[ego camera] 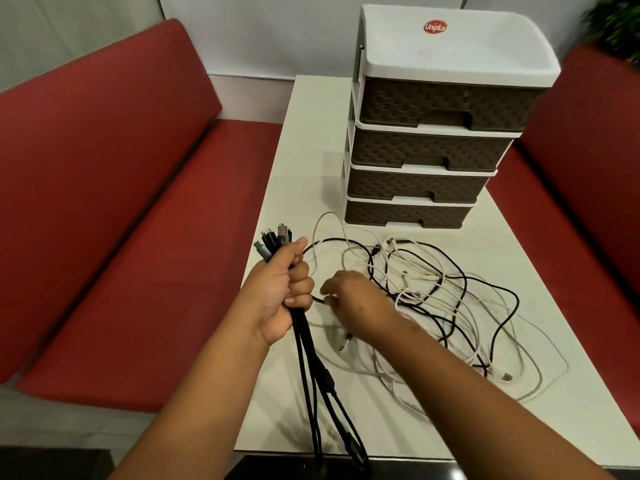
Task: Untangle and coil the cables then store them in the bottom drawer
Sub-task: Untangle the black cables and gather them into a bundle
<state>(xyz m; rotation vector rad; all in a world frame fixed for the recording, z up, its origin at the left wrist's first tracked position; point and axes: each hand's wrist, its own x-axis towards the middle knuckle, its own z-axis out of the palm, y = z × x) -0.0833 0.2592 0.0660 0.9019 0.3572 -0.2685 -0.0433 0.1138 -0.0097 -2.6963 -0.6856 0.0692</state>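
My left hand (289, 289) grips a bundle of black cables (308, 358) in a fist. Their plug ends stick up above the fist and the loops hang down past the table's front edge. My right hand (349, 299) is low over the table beside the left fist, with its fingertips at a black cable; it is blurred, and I cannot tell if it pinches that cable. A tangle of black and white cables (436, 296) lies spread on the white table (298, 140). The bottom drawer (405, 213) of the drawer unit (446, 50) is closed.
The four-drawer unit, brown fronts in a white frame, stands at the back of the table with all drawers closed. Red benches (121, 202) flank the table on both sides. A green plant (616, 26) shows at the top right.
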